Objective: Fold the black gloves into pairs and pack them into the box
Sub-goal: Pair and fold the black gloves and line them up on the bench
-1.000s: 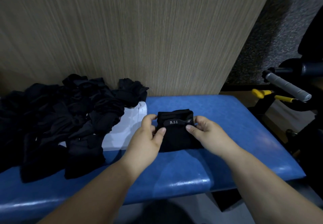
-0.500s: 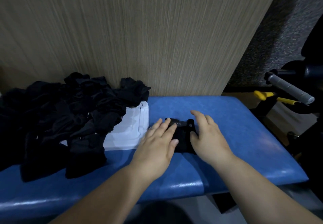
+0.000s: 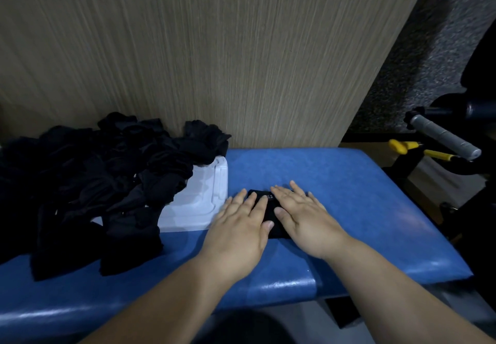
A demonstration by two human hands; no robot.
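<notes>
both hands lie flat, palms down and fingers straight, side by side on a folded black glove bundle (image 3: 270, 209) just below the middle of the frame. the left hand (image 3: 239, 225) covers its left part and the right hand (image 3: 303, 220) its right part, so only a dark strip shows between them, with a bit of pale lettering at the top edge. the bundle sits on the blue padded worktop (image 3: 349, 196). just to its left is the white box (image 3: 198, 204), low and shallow, with its far left side buried under a loose heap of black gloves (image 3: 107, 182) that fills the left of the frame. a wood-grain panel (image 3: 214, 48) rises behind. at the right edge, a grey-gripped bar (image 3: 442, 137) and yellow handles (image 3: 402, 146) stand apart from the worktop.
</notes>
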